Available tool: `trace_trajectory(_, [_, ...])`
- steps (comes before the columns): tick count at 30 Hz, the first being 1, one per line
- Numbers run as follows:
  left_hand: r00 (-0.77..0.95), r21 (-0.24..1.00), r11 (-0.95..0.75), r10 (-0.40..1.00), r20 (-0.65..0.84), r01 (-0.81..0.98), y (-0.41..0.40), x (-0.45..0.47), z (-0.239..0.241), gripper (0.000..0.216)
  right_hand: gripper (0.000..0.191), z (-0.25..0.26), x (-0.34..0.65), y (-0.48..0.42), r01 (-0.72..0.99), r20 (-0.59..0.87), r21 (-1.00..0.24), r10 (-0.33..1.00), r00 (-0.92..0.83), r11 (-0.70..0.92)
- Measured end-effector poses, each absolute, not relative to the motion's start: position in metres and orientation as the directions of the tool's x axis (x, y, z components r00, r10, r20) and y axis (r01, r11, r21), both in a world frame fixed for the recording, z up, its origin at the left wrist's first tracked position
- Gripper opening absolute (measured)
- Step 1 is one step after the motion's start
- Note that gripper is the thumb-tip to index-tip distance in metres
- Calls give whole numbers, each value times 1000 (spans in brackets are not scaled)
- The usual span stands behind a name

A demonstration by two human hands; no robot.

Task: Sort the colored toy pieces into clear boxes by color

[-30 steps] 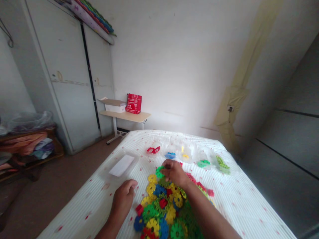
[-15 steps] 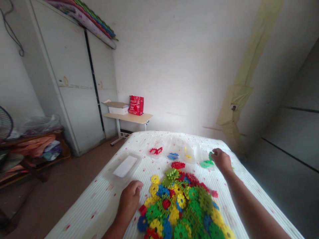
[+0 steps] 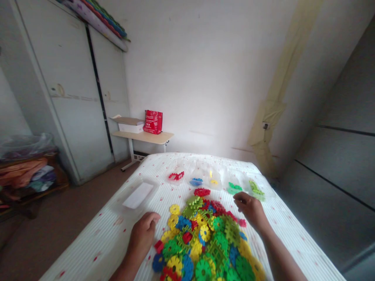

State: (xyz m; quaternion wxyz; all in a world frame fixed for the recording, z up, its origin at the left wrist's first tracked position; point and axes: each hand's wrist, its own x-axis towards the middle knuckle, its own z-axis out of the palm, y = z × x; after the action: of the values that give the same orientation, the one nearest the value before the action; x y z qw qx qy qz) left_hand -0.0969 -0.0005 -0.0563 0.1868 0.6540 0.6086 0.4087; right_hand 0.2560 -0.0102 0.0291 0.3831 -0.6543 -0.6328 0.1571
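Observation:
A heap of plastic snowflake-style building pieces [image 3: 205, 234] in green, yellow, blue and red lies on the bedspread in front of me. My left hand [image 3: 142, 236] rests at the heap's left edge, fingers curled in with nothing visible in them. Over the far right side of the heap hovers my right hand [image 3: 252, 210], its fingers bent and slightly apart, with no piece showing. Just beyond it are a clear container with green pieces [image 3: 234, 187] and another with lime-green pieces [image 3: 256, 188]. Further left, clear containers hold red pieces [image 3: 176, 176], blue pieces [image 3: 196, 182] and yellow pieces [image 3: 214, 182].
A clear plastic box [image 3: 139, 195] with a white sheet sits left of the heap on the striped bedspread [image 3: 96, 234]. Behind the bed, a small table [image 3: 146, 137] carries a white box [image 3: 130, 125] and a red bag [image 3: 153, 121]. A wardrobe [image 3: 64, 93] stands at left.
My right hand has drawn back from the green container toward the heap, leaving the green piece there. My left hand stays beside the heap. The view has turned slightly right.

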Motion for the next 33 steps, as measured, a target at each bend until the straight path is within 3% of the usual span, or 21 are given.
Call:
trace_trajectory(6, [-95,777,-163,956,276,608,1,-99,-59,23,17,10,285,-46,679,132,-733,967,217,-52])
trace_trajectory(12, [-107,773,-165,952,288,613,1,-100,-55,24,16,-2,291,-72,604,-116,-792,993,-12,-86])
trace_trajectory(22, [-86,744,-160,956,280,648,0,-99,-50,24,15,-8,282,-76,752,-69,-659,995,-77,12])
trace_trajectory(33, [-67,722,-188,949,309,666,2,-101,-53,26,16,-14,284,-74,800,-83,-600,992,-100,30])
